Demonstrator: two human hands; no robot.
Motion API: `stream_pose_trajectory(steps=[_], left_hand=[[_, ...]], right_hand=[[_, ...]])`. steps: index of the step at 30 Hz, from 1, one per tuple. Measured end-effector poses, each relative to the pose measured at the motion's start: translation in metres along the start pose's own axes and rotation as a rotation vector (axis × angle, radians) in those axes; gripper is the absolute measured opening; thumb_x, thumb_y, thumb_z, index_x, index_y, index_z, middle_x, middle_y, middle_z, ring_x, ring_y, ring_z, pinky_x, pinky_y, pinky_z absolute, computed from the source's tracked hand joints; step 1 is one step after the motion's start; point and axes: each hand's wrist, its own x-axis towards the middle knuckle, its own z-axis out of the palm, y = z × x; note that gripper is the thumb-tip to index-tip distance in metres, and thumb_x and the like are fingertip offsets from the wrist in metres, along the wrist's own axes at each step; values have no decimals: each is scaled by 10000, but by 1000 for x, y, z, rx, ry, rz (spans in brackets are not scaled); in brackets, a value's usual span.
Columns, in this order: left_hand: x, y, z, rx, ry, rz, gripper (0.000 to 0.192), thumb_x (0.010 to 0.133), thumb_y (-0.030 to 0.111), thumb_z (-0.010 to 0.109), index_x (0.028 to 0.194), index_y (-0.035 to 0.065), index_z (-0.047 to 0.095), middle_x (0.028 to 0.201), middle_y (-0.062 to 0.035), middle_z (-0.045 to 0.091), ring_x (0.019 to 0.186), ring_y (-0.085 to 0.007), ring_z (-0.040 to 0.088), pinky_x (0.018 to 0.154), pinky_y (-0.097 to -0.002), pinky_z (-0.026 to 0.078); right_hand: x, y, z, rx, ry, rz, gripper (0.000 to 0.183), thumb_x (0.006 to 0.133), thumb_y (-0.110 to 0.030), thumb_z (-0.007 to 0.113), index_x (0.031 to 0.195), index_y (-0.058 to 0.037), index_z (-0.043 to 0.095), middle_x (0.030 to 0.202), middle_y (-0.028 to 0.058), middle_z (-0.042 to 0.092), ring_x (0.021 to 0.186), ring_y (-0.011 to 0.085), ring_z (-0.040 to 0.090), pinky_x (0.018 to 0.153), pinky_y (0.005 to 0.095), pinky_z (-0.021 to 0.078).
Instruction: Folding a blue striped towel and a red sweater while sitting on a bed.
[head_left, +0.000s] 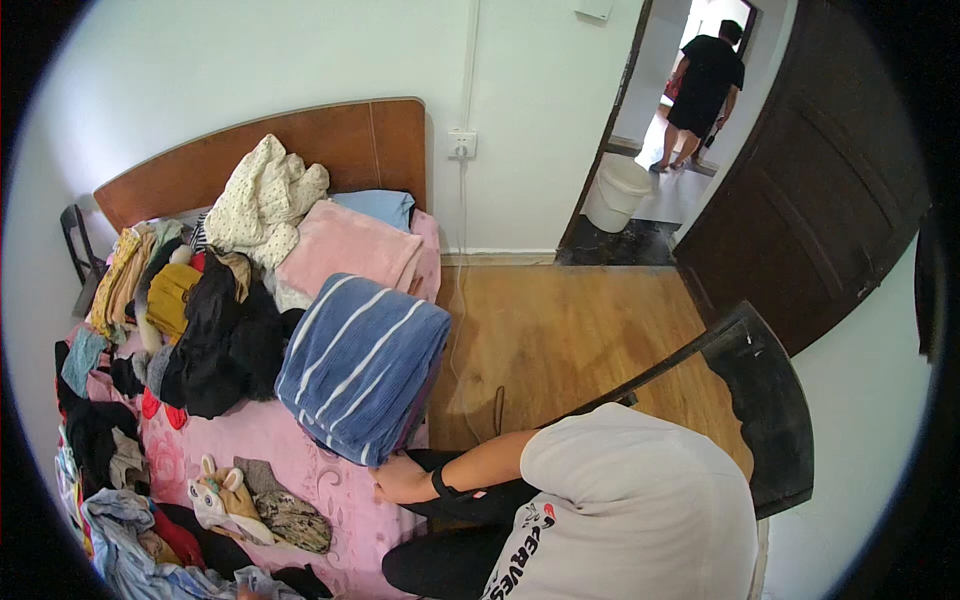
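Observation:
My right hand (401, 478), with a dark band on the wrist, rests at the edge of the bed's pink floral sheet (360, 517). Its fingers touch or lie beside the lower corner of a folded blue blanket with white stripes (360, 367); whether they grip it is hidden. At the bottom rim, only a sliver of my left hand (250, 593) shows by a crumpled light-blue denim garment (124, 529). Between the hands lie a tan and white plush item with an animal face (221, 499) and a patterned folded cloth (292, 517).
Black garments (217, 345), a mustard cloth (172, 296) and a dotted cream cover (259, 206) are heaped towards the wooden headboard (300, 150). A folded pink blanket (352, 244) lies there too. Beyond the open dark door (832, 165) are a white bucket (619, 191) and another person (709, 82).

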Motion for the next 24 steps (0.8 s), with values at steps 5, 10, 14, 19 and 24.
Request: stream_pose_trajectory(steps=[5, 10, 14, 19, 24], left_hand=[[-47, -7, 59, -779, 956, -55, 542, 876, 182, 467, 1395, 130, 320, 1412, -98, 327, 1295, -269, 299, 1057, -463, 243], [-148, 6, 29, -1489, 827, -1029, 485, 709, 49, 541, 1187, -34, 517, 1148, -300, 529, 1101, -392, 502, 966, -448, 383], [-303, -6, 36, -1244, 457, -1387, 402, 845, 13, 412, 1239, 48, 490, 1146, -323, 489, 1054, -439, 502, 874, -486, 427], [-426, 70, 25, -1287, 395, -2141, 336, 917, 134, 389, 1218, 132, 539, 977, -274, 556, 910, -388, 578, 776, -468, 470], [-373, 143, 8, -1303, -1, -2032, 307, 874, 101, 440, 1158, 120, 553, 992, -207, 590, 906, -381, 600, 724, -475, 497]], right_hand=[[4, -14, -2, 96, -32, -39, 367, 721, -298, 590, 891, 24, 633, 877, 249, 620, 884, 394, 593, 802, 495, 442], [5, 3, -6, 65, -157, -51, 381, 740, -370, 559, 839, -15, 656, 687, 191, 629, 627, 366, 619, 607, 486, 494], [8, -1, -8, -100, -150, 4, 431, 778, -435, 546, 733, -24, 668, 716, 189, 642, 655, 352, 635, 608, 464, 497], [11, -5, 1, -261, -18, -62, 377, 813, -343, 483, 918, 0, 599, 929, 208, 623, 852, 395, 592, 751, 477, 476], [8, -9, 2, -270, -23, -104, 331, 819, -336, 504, 954, -52, 610, 961, 176, 624, 869, 394, 580, 771, 462, 458]])
